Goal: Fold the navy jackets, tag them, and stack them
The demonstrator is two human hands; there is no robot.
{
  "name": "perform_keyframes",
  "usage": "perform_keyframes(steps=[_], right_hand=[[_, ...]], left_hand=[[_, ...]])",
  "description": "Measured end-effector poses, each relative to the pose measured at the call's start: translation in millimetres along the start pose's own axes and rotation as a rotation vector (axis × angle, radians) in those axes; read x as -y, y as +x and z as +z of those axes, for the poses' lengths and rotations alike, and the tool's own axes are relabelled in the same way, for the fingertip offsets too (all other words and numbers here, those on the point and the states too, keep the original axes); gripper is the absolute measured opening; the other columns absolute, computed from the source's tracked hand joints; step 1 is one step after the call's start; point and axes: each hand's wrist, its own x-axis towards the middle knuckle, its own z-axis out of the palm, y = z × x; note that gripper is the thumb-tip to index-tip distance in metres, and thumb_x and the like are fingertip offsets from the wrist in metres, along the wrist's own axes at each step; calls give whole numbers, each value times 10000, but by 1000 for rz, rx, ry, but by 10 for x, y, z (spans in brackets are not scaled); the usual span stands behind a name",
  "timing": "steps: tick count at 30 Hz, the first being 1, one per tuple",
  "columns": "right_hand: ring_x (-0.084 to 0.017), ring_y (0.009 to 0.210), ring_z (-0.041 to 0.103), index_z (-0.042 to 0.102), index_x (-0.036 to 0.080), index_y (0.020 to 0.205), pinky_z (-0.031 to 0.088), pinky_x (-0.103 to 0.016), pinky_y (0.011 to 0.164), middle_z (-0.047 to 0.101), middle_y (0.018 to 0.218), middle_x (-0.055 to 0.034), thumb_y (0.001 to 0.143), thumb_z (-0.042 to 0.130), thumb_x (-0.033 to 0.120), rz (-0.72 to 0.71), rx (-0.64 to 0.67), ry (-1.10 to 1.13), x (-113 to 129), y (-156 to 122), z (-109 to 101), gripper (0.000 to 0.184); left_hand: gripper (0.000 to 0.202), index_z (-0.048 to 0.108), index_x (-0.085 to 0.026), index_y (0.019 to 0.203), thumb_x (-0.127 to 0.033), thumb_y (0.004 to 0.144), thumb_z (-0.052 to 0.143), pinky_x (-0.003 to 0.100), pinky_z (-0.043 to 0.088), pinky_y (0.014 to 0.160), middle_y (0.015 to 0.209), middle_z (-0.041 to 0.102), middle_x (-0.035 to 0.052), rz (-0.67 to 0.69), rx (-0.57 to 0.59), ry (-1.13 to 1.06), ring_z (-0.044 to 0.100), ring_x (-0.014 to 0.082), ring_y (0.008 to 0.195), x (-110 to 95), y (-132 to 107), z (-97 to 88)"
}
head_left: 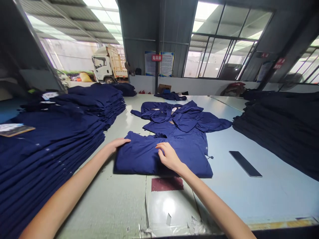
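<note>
In the head view, a navy garment (139, 159) lies mid-worktop (119, 202), folded flat toward the near edge. Looser navy cloth with sleeves (184, 121) spreads beyond it toward the far edge; I cannot tell whether it is all one piece. My left hand (119, 142) rests on the fold's left end, fingers straight; my thumb is hidden, so I cannot tell whether I pinch. My right hand (167, 154) is over the middle, fingers loosely bent, grasping nothing.

The padded layers could spring apart if I press unevenly. The cord toggle (210, 157) sticking out on the right could get trapped if the cloth shifts. Torn clear film (171, 230) along the near edge could snag fabric dragged toward me. My left forearm runs near the stack (82, 132) along the left edge; a bump could slide its layers.
</note>
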Motion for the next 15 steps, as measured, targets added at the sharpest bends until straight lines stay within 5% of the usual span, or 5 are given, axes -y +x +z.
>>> perform_keyframes(steps=[5,9,12,15], right_hand=[[-240,1016,695,720,196,1134,563,-419,950,749,1141,-111,973,600,396,228,90,367,489,458,-78,283],[-225,954,689,693,193,1184,576,-345,835,746,1044,-54,816,761,409,224,189,671,694,544,-349,432],[-200,868,658,693,179,1108,556,-309,789,727,945,-15,685,730,234,291,27,696,600,469,-483,428],[-167,738,594,664,172,877,517,-277,703,659,775,15,683,604,189,498,-153,637,466,483,-538,204]], left_hand=[[372,775,-146,918,-403,678,894,382,585,876,957,801,94,339,65,124,741,295,946,-551,-486,460],[432,749,-141,938,-538,785,822,371,592,838,982,776,113,573,318,130,736,286,967,-913,-932,968],[490,726,-139,1128,-558,873,747,408,602,914,1164,758,170,462,465,-130,738,296,1067,-914,-1097,1067],[405,678,-133,1219,-438,952,675,430,579,1026,1277,724,186,438,289,-355,724,280,1149,-551,-1069,878]])
